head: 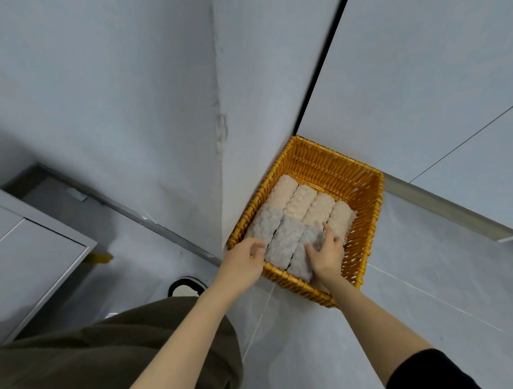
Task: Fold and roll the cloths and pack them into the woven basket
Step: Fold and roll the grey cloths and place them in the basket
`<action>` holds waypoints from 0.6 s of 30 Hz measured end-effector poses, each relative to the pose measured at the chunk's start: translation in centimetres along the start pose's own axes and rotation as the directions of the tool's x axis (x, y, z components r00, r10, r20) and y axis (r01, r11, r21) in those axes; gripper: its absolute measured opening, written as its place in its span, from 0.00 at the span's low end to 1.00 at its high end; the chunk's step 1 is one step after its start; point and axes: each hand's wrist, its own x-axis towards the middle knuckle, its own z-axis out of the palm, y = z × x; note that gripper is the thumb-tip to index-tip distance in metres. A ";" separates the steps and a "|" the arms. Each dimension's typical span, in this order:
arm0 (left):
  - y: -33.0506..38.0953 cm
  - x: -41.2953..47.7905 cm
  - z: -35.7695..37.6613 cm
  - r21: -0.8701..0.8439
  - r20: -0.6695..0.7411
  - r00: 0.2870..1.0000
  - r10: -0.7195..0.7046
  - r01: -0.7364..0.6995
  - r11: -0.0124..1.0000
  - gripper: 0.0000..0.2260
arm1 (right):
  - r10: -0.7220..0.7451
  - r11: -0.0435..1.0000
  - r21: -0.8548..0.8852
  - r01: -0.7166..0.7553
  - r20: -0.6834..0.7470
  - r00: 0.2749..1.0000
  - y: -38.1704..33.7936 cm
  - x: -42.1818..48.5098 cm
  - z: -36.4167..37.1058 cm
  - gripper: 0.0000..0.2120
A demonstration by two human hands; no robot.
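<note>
An orange woven basket (362,215) stands on the pale floor, pushed into a wall corner. Inside lie several rolled pink cloths (300,202) in a far row and three rolled grey cloths (282,244) in a near row. My right hand (326,253) rests with spread fingers on the rightmost grey roll (301,264), pressing it down. My left hand (247,256) sits at the basket's near left corner, its fingers loosely curled beside the leftmost grey roll (263,223); whether it touches the roll is unclear.
White walls meet right behind the basket, with a dark gap (321,65) running up. A white cabinet (23,262) stands at the left. My olive-clad leg (113,349) and a slipper (186,286) are below. Tiled floor extends to the right.
</note>
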 end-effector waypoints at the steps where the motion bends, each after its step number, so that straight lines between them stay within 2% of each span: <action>1: 0.1 0.0 0.0 -0.002 0.002 1.000 0.001 -0.001 1.000 0.13 | -0.094 0.993 -0.077 0.093 -0.011 0.995 -0.1 0.0 -0.2 0.34; 3: 0.4 0.0 0.0 0.002 0.007 1.000 0.010 -0.010 1.000 0.12 | -0.204 0.959 -0.189 0.212 0.059 0.977 -0.4 -0.3 -0.4 0.36; 8: 0.5 0.0 -0.2 -0.001 0.014 1.000 0.007 -0.007 1.000 0.12 | -0.115 0.969 -0.162 0.185 0.367 0.923 -0.5 -0.1 -0.6 0.50; 14: 0.5 -0.1 -0.4 -0.016 0.010 1.000 -0.013 0.014 1.000 0.11 | -0.081 0.974 -0.166 0.153 0.374 0.924 -0.4 -0.2 0.6 0.53; 18: 1.2 -0.4 -0.7 -0.016 0.017 1.000 -0.009 0.009 1.000 0.12 | -0.073 0.969 -0.191 0.158 0.390 0.918 -1.2 -0.5 0.2 0.50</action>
